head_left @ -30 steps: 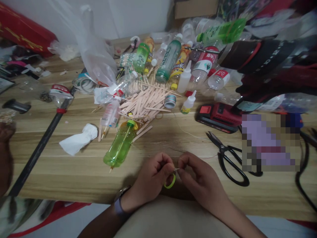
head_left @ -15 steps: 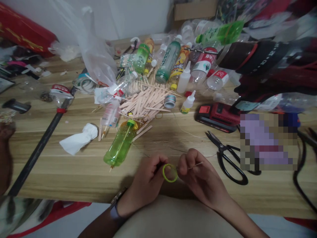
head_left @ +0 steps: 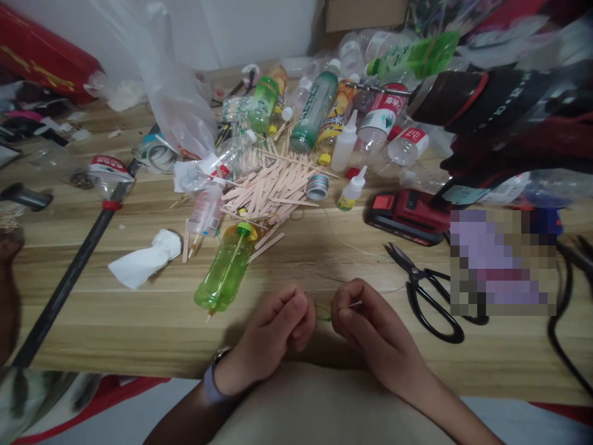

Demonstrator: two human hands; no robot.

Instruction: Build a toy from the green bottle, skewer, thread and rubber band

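Observation:
My left hand (head_left: 282, 321) is closed in a pinch above the table's near edge; what its fingertips hold is hidden. Facing it, my right hand (head_left: 365, 321) pinches a thin pale strand (head_left: 354, 304). A small yellow-green ring (head_left: 325, 313) shows faintly between the hands, close to the right fingers, partly hidden and blurred. To the left of my hands lies a green bottle (head_left: 225, 269) with a stick through it. Black scissors (head_left: 430, 293) rest open at the right. A thin string (head_left: 354, 249) runs over the wood behind my hands.
Wooden sticks (head_left: 278, 185) are heaped mid-table before several plastic bottles (head_left: 315, 111). A red and black drill (head_left: 412, 213) stands at the right. A black tube (head_left: 65, 284) and white tissue (head_left: 146, 256) lie left. Another person's hand (head_left: 9, 247) shows at the left edge.
The yellow-green ring has turned from a round, open view to a mostly hidden one. My left fingers have curled in, the thumb now on top. My right fingers have closed more tightly around the strand.

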